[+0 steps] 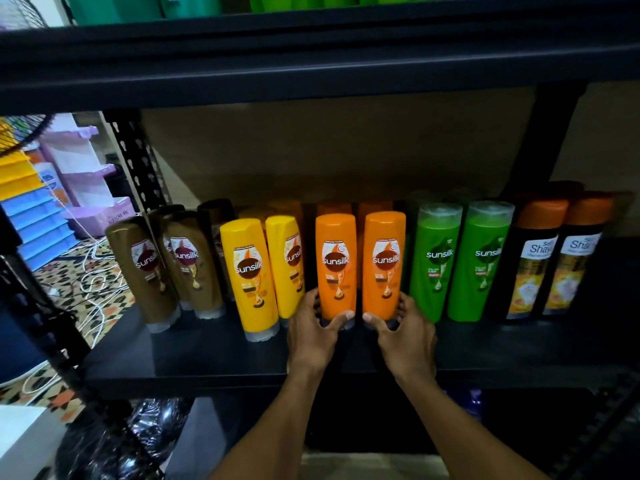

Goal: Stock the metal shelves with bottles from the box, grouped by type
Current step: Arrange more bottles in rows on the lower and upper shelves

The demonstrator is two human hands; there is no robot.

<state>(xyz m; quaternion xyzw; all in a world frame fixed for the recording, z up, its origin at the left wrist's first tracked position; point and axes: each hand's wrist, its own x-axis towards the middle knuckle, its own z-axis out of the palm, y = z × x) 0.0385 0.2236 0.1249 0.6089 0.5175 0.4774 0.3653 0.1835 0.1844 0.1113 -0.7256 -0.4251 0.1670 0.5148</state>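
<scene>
Both hands reach onto the black metal shelf (214,344). The left hand (313,336) is wrapped around the base of the left orange bottle (336,265), and the right hand (403,334) grips the base of the right orange bottle (384,263). The two bottles stand upright, side by side, between the yellow bottles (252,275) and the green bottles (433,261). Brown bottles (145,268) stand at far left, black bottles with orange caps (533,258) at far right.
</scene>
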